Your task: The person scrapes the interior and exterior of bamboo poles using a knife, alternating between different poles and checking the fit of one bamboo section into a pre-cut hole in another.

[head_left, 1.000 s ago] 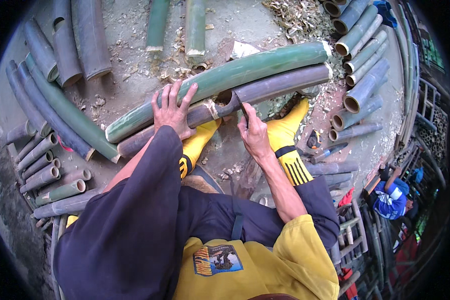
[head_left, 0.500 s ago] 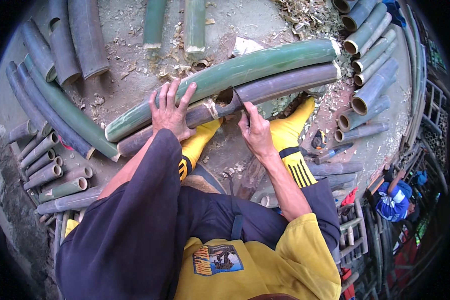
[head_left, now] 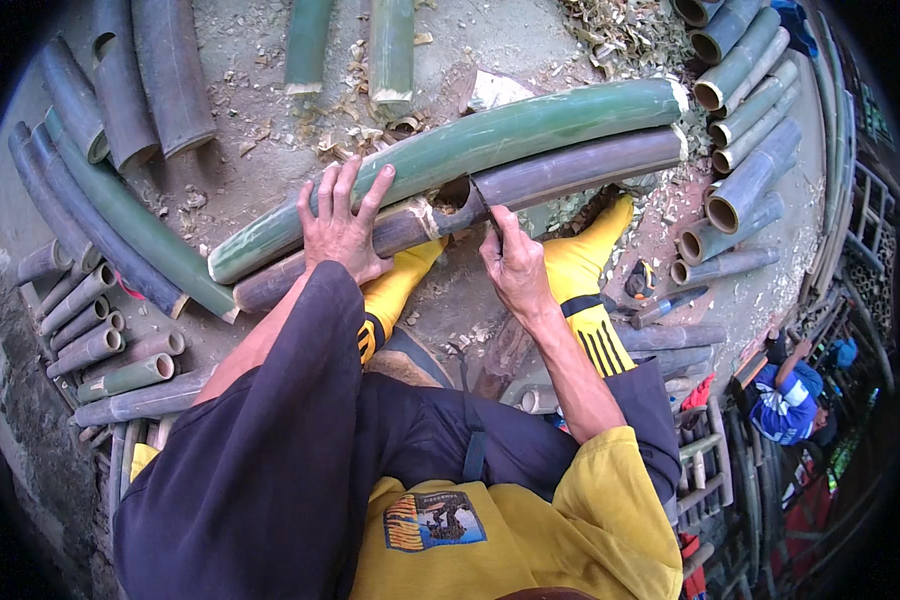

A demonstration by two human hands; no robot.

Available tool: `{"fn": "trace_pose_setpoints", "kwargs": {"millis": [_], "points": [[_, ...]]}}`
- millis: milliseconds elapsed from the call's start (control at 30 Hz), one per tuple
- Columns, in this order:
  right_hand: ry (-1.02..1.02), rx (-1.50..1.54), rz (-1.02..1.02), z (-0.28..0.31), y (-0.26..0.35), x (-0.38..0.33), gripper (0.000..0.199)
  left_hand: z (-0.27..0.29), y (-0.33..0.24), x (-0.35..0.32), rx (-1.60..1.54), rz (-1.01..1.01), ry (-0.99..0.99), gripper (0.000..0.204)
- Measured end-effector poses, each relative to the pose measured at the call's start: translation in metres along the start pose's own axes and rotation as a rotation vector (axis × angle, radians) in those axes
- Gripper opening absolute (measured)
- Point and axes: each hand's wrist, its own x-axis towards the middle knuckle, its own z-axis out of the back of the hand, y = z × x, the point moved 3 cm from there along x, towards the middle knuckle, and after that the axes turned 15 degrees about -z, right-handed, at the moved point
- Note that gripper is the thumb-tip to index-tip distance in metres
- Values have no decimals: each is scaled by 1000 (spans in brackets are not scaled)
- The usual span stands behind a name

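A long dark brown bamboo pole [head_left: 570, 170] lies across my yellow-socked feet, with a long green bamboo pole [head_left: 530, 125] right behind it. My left hand [head_left: 342, 225] presses flat on both poles, fingers spread. My right hand [head_left: 515, 262] is closed on the handle of a knife [head_left: 482, 205], whose blade sits in a cut notch [head_left: 452, 193] on the brown pole. Pale fresh wood shows around the notch.
Cut bamboo sections [head_left: 740, 90] are stacked at the right, and thicker grey-green pieces [head_left: 120, 90] lie at the left. Shavings [head_left: 620, 30] litter the dirt ground. Short tubes [head_left: 100, 340] lie near a stone edge at lower left. A person in blue [head_left: 785, 400] crouches at right.
My right hand has shifted slightly with the knife at the notch. My left hand stays pressed on the poles.
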Motion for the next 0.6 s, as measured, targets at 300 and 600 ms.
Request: {"fn": "trace_pose_setpoints", "kwargs": {"millis": [300, 600], "points": [[118, 1, -145, 6, 11, 0, 24, -1, -3, -1, 8, -9, -15, 128], [55, 27, -43, -7, 31, -32, 44, 3, -1, 4, -3, 22, -29, 126]]}}
